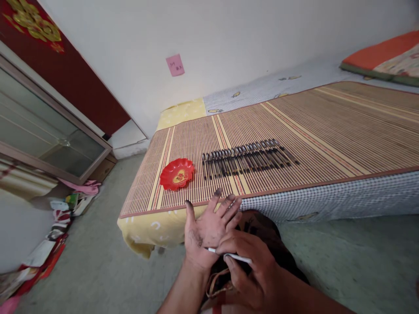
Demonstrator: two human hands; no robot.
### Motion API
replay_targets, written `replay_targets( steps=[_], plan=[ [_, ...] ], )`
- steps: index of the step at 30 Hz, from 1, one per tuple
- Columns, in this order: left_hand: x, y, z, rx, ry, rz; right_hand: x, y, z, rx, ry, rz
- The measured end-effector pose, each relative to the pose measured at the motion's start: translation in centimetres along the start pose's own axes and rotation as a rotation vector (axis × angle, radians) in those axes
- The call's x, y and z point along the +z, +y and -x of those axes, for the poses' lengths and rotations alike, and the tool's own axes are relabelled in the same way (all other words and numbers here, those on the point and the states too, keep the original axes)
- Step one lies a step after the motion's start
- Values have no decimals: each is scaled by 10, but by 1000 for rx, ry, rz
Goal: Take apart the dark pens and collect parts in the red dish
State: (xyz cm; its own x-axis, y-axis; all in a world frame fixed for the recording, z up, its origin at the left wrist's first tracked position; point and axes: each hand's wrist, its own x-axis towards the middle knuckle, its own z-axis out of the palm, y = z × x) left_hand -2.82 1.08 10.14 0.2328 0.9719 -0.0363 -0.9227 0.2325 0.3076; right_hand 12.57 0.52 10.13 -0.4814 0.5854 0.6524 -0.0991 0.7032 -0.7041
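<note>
My left hand point(209, 231) is turned palm up with its fingers spread, and dark smudges mark the palm and fingertips. Between the fingers of my right hand point(252, 261) is a slim white pen-like stick point(240, 258) with a dark tip. That tip is at the heel of my left palm; whether it touches the skin I cannot tell. Beyond the hands, several dark pens point(242, 159) lie side by side in a row on a striped bamboo mat point(304, 131). To their left sits a red scalloped plate point(166, 176) with a gold heart design.
The mat covers a bed with a yellow and checked sheet point(147, 231). A folded orange quilt point(382, 51) lies at the far right. On the left stands a glass-fronted cabinet point(49, 117), with assorted items point(59, 222) along the floor. A pink note point(175, 65) is on the wall.
</note>
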Motion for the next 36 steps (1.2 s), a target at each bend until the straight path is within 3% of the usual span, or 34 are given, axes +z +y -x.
replay_targets(
  steps=[24,36],
  plan=[
    [2,0,1,-4,21,-23,-2,-8,-4,22,-50,-47],
    [2,-1,3,7,3,-54,-1,-4,0,7,-3,27]
  ],
)
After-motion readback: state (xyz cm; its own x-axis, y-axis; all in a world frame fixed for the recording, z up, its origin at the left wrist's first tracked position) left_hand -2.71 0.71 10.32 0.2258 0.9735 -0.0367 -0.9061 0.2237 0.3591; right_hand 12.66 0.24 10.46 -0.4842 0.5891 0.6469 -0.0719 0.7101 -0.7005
